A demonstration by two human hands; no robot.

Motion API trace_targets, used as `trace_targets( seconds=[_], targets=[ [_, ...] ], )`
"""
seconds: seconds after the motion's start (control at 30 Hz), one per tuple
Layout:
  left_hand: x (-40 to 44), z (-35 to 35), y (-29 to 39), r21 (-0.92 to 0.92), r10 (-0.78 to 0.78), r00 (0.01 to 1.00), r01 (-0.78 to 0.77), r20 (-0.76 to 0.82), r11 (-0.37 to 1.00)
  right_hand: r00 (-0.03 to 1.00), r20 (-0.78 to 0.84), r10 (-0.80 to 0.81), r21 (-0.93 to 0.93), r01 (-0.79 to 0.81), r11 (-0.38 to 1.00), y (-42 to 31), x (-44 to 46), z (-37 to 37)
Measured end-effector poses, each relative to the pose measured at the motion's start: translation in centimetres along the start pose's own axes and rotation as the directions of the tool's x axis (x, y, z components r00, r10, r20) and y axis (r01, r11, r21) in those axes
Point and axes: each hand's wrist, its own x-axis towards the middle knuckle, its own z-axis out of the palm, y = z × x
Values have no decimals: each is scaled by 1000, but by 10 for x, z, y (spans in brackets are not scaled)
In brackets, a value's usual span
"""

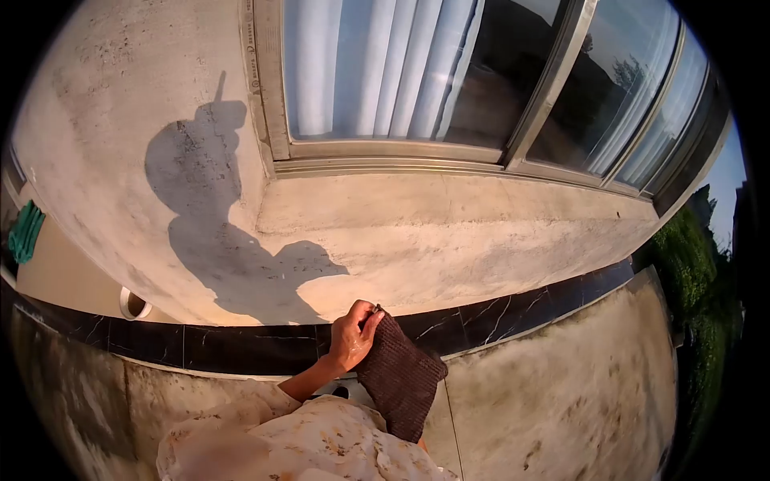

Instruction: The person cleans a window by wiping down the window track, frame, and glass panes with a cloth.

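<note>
My left hand (pixel 351 338) is closed, thumb against fingers, on the top edge of a dark brown cloth (pixel 403 375) with a ribbed, waffle-like texture. The cloth hangs down from this pinch in front of my body, and one corner juts out to the right. Only a small skin-coloured patch shows at its lower edge; my right hand's fingers are hidden, so what they do cannot be made out. A pale floral garment (pixel 313 445) covers my body and left upper arm.
Ahead is a plastered wall (pixel 385 232) bearing my shadow, with sliding windows (pixel 417 80) above. Black marble-look tiles (pixel 249 346) run along its base. A white pot (pixel 135 305) and green cloth (pixel 26 232) are at left. Concrete floor (pixel 561 385) extends right towards plants (pixel 686 256).
</note>
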Motion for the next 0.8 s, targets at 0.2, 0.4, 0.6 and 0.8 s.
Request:
trace_targets(
  seconds=[0.2, 0.4, 0.6, 0.8],
  targets=[
    [-2, 22, 0, 32, -229, 973, 229, -1, 973, 893, 197, -405, -534, 444, 719, -65, 64, -67],
    [-38, 115, -7, -485, -344, 924, 382, 169, 787, 748, 572, -338, -532, 651, 541, -58, 130, -84],
    [36, 85, 89, -330, -188, 981, 191, 41, 925, 763, 532, -368, -171, 522, 836, -74, 164, -124],
    [108, -9, -16, -76, -97, 848, 66, -522, 995, 979, 139, -150, -185, 174, 967, -33, 158, -164]
  ],
)
